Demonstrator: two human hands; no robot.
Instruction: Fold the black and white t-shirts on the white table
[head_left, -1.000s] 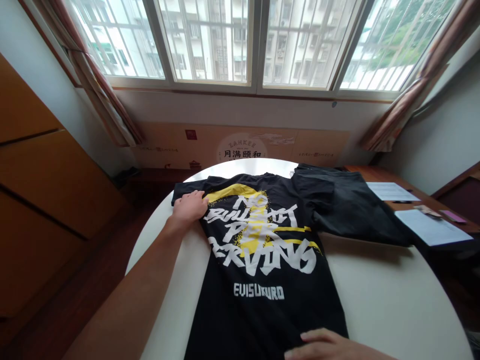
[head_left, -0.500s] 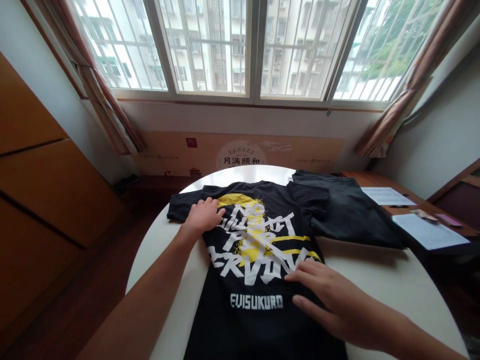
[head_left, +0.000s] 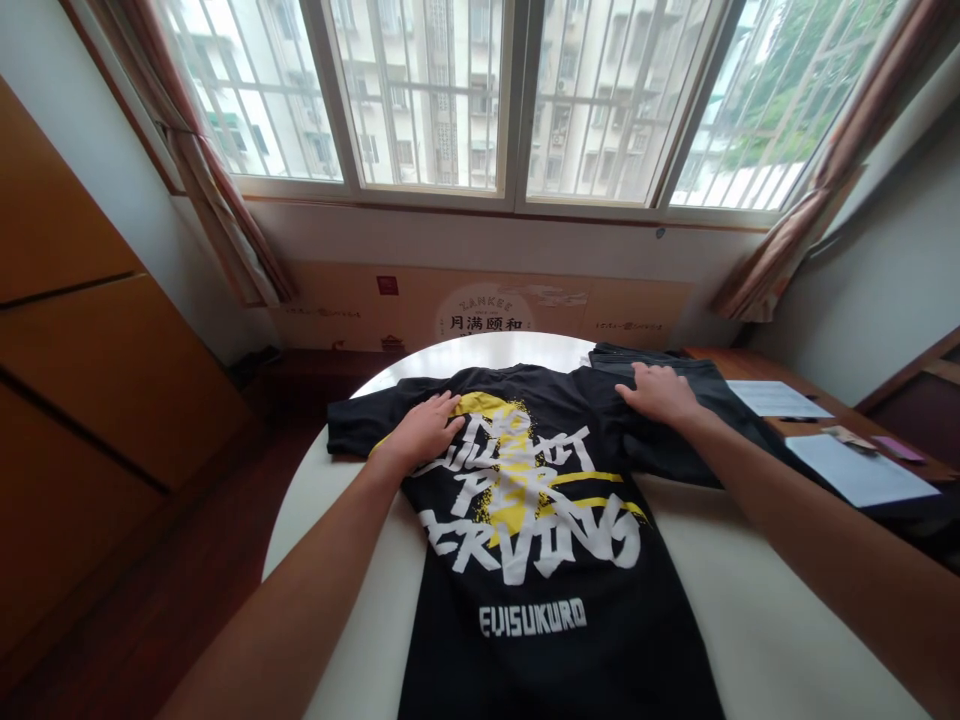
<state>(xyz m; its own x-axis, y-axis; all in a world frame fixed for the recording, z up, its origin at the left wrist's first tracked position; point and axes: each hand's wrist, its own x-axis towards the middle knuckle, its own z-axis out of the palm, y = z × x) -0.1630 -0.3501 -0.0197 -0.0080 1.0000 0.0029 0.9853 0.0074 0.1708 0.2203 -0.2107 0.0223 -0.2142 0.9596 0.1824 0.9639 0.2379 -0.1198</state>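
Note:
A black T-shirt (head_left: 540, 600) with white lettering and a yellow print lies spread on a round white table (head_left: 360, 600), its lower part running out of view at the bottom. My left hand (head_left: 429, 430) rests open and palm down on the shirt's left side, beside the yellow print. Over at the right sleeve, my right hand (head_left: 658, 392) is open, fingers stretched out, where the sleeve meets a folded dark garment (head_left: 709, 375). That sleeve is partly hidden by the hand.
To the right, a brown wooden desk (head_left: 919, 460) holds white papers (head_left: 862, 468) and a pink slip (head_left: 898, 448). Behind the table stands a printed beige panel (head_left: 337, 305) under a barred window (head_left: 427, 100). A wooden cabinet (head_left: 90, 370) is on the left.
My right hand has moved up and away from the lower lettering to the right sleeve. My left hand stays on the left side, shifted slightly with the shirt.

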